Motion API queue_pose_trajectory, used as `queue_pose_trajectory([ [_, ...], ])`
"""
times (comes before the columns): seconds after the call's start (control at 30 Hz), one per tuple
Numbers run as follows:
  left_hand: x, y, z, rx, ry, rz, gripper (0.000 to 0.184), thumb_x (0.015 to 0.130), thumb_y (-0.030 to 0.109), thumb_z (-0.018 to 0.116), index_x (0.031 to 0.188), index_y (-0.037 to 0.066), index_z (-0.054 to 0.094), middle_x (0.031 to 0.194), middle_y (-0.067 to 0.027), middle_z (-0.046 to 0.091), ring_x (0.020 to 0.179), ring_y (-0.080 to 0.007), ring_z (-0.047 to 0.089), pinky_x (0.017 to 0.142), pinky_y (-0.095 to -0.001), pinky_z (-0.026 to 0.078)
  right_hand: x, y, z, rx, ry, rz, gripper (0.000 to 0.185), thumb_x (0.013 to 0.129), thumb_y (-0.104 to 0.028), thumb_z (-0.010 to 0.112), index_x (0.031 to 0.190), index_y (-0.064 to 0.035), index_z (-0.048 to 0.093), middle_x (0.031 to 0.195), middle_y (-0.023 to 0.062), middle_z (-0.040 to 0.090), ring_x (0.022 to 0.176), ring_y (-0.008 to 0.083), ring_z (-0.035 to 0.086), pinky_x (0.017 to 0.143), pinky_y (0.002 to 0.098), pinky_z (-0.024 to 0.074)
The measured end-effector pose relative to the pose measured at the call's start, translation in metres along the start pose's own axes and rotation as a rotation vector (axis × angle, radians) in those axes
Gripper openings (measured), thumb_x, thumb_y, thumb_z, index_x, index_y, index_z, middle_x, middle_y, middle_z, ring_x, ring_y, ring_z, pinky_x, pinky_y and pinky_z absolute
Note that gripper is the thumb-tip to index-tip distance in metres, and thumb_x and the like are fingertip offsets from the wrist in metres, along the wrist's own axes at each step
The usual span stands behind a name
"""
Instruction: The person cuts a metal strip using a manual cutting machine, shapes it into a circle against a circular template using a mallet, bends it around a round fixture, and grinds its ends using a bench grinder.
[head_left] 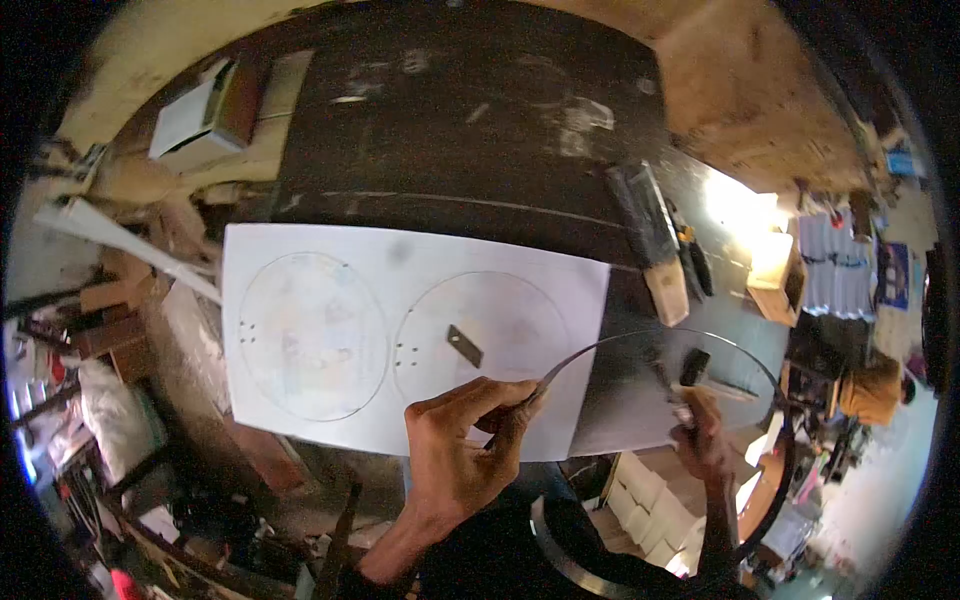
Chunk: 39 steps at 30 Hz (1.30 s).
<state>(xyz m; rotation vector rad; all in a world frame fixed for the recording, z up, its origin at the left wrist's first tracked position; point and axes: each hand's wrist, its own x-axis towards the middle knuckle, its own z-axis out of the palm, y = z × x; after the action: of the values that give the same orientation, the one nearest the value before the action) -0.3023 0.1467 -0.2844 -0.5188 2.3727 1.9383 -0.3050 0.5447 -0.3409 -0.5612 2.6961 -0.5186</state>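
Note:
My left hand [465, 440] pinches one end of a thin, curved metal strip [720, 340] above the white sheet [300, 235]. The strip bows over to the right and down past my right hand. My right hand [702, 440], blurred, is closed around something I cannot make out. Just above it is a small black block-like object [695, 367], beside a pale stick [733, 390]. Two large circles with small dots are drawn on the sheet. A small dark metal plate [465, 346] with a hole lies inside the right circle.
A wide brush [665, 290] with a wooden handle and a dark tool with yellow parts [690, 250] lie on the dark table [450, 130]. An open box [205, 120] stands at upper left. A person in orange [870, 390] is far right. Boxes and clutter surround the table.

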Motion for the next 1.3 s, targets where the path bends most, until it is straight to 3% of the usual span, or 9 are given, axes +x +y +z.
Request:
queue_pose_trajectory([
  [0.13,-0.015,-0.02,-0.036,0.167,0.18,0.035,0.014,0.082,-0.003,0.073,0.095,-0.001,0.075,0.082,-0.0136,0.074,0.067,-0.0161,0.071,0.058,-0.0266,0.056,0.005,0.047,-0.004,0.202,0.174,0.442,0.063,0.078,0.013,0.057,0.139,0.0001,0.046,0.113,0.0134,0.061,0.101,0.024,0.06,0.083,0.0363,0.0519],
  [0.23,-0.026,-0.044,-0.064,0.231,0.381,-0.013,0.014,0.082,-0.001,0.074,0.096,0.0,0.075,0.079,-0.013,0.073,0.067,-0.015,0.07,0.058,-0.0272,0.056,0.026,0.104,-0.014,-0.167,0.213,0.324,0.049,0.09,-0.001,0.063,0.136,-0.0047,0.047,0.104,0.0123,0.063,0.081,0.0221,0.061,0.071,0.0332,0.051],
  [0.27,-0.027,-0.051,-0.069,0.254,0.445,-0.051,0.015,0.082,-0.002,0.073,0.097,0.0,0.075,0.078,-0.0126,0.073,0.067,-0.0147,0.07,0.058,-0.0267,0.056,0.039,0.096,-0.022,-0.267,0.095,0.564,0.051,0.09,-0.005,0.065,0.138,-0.0089,0.046,0.107,0.0127,0.062,0.087,0.0244,0.061,0.076,0.0382,0.0505],
  [0.3,-0.028,-0.06,-0.071,0.258,0.459,-0.065,0.015,0.082,-0.002,0.073,0.097,0.0,0.075,0.078,-0.0126,0.073,0.067,-0.0147,0.07,0.058,-0.0267,0.056,0.039,0.1,-0.018,-0.418,0.357,0.267,0.054,0.092,-0.012,0.064,0.142,-0.0103,0.043,0.115,0.0145,0.061,0.101,0.0291,0.06,0.09,0.0437,0.0467],
  [0.4,-0.027,-0.078,-0.075,0.307,0.488,-0.043,0.017,0.082,-0.005,0.069,0.097,0.0,0.075,0.078,-0.0123,0.073,0.069,-0.0131,0.07,0.06,-0.0253,0.055,0.088,0.007,-0.045,-0.8,0.506,0.18,0.051,0.094,-0.021,0.062,0.141,-0.0076,0.047,0.128,0.0153,0.058,0.118,0.0307,0.055,0.104,0.0448,0.0384],
  [0.47,-0.025,-0.082,-0.07,0.291,0.492,-0.042,0.018,0.082,-0.006,0.069,0.098,0.001,0.074,0.079,-0.0123,0.073,0.068,-0.0132,0.07,0.06,-0.0255,0.055,0.125,-0.065,-0.063,-0.016,0.422,0.13,0.049,0.095,-0.029,0.06,0.137,-0.0055,0.052,0.137,0.0146,0.055,0.126,0.0309,0.052,0.11,0.0446,0.0349],
  [0.53,-0.024,-0.086,-0.062,0.273,0.483,-0.018,0.021,0.081,-0.008,0.067,0.1,0.001,0.074,0.082,-0.0124,0.072,0.067,-0.0149,0.07,0.062,-0.0263,0.055,0.153,-0.126,-0.059,0.042,0.233,-0.022,0.048,0.092,-0.023,0.064,0.136,-0.0051,0.055,0.138,0.0137,0.055,0.128,0.0295,0.051,0.11,0.0449,0.035],
  [0.8,-0.018,-0.092,-0.05,0.222,0.464,-0.053,0.027,0.081,-0.009,0.065,0.104,0.001,0.073,0.082,-0.0135,0.071,0.071,-0.0175,0.07,0.064,-0.0258,0.055,0.236,-0.203,0.013,-0.028,0.035,-0.323,0.022,0.084,-0.008,0.07,0.107,-0.0071,0.071,0.098,0.0126,0.071,0.086,0.0299,0.07,0.078,0.037,0.0551],
  [1.3,-0.019,-0.106,-0.043,0.239,0.467,0.015,0.033,0.074,-0.008,0.068,0.106,0.0,0.071,0.077,-0.0125,0.065,0.064,-0.0227,0.065,0.059,-0.0304,0.052,0.247,-0.201,0.022,0.016,0.113,-0.388,0.014,0.085,-0.004,0.07,0.098,-0.0056,0.074,0.091,0.0117,0.071,0.082,0.0271,0.07,0.074,0.0345,0.0541],
])
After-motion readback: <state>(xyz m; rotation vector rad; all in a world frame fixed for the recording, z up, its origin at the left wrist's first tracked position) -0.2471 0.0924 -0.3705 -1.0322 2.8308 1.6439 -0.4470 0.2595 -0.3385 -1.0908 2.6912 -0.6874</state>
